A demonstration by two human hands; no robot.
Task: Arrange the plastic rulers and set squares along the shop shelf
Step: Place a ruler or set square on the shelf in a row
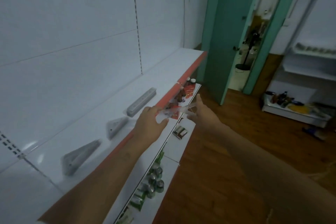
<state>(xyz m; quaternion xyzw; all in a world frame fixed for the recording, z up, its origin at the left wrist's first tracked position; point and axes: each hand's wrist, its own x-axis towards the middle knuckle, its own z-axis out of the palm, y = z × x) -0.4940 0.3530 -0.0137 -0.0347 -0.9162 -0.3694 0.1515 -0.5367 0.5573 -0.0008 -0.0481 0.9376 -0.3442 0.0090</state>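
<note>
Shelf: white shelf (101, 100) with an orange-red front edge (183, 76), running from 7 o'clock toward 1 o'clock.
On the shelf: stack of rulers (141, 102) farthest along, then two stacks of set squares (116, 126) and (78, 157) nearer.
Hands: left hand (150, 123) and right hand (201, 112) both pinch one clear set square (177, 112), held just off the shelf edge.
Room: wooden floor (227, 151), green door (229, 32) ajar at 1 o'clock.
Hard to make out: lower-shelf cans (154, 182) and bottles (189, 85) blurred; the clear plastic's outline is faint.
</note>
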